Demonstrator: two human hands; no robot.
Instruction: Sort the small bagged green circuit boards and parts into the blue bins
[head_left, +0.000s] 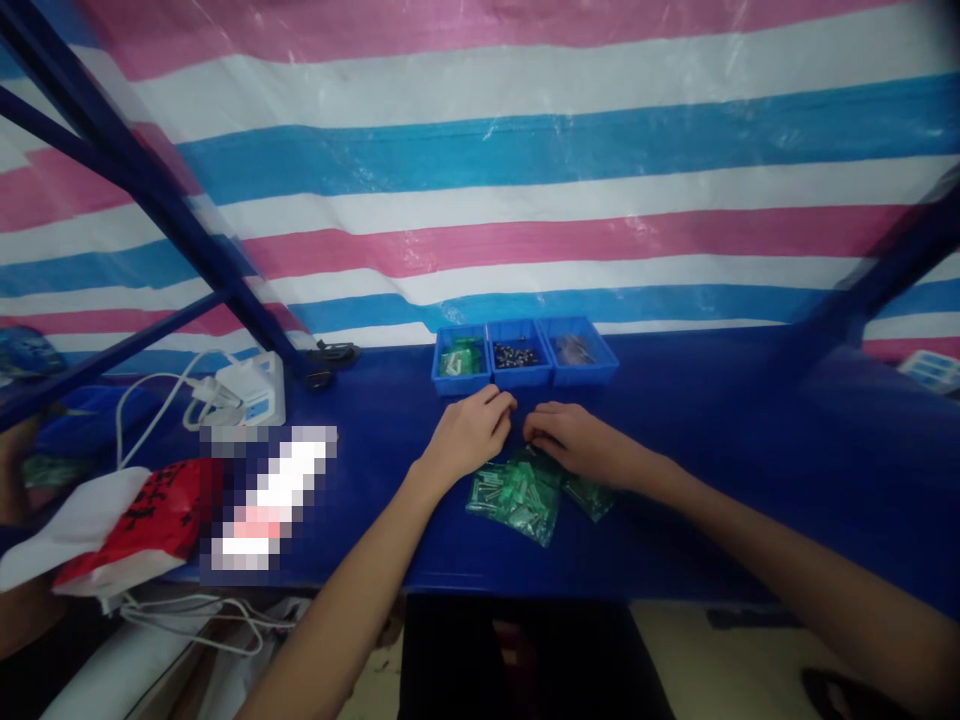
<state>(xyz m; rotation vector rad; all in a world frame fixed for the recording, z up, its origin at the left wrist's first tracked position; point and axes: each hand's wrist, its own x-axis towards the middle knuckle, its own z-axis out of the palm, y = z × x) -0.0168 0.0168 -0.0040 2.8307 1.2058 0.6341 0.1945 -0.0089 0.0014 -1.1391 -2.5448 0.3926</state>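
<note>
Just in front of the blue bins, my left hand [471, 430] has its fingers curled together; anything between them is too small to make out. My right hand [574, 437] is closed in a pinch over the top of the green bags, and what it grips is hidden. Below both hands lies a green plastic bag [517, 498] of small metal parts, with another green bag [592, 495] beside it under my right wrist. Three joined blue bins hold green packets [461, 358], dark small parts [515, 356] and a clear bag [574, 349].
A blurred bright object [281, 495] lies on the blue table [375, 500], left of my left arm. Farther left are a red and white cap [154, 515] and a white power strip [259, 390] with cables. Blue frame bars slant at both sides; another person's arm shows at far left.
</note>
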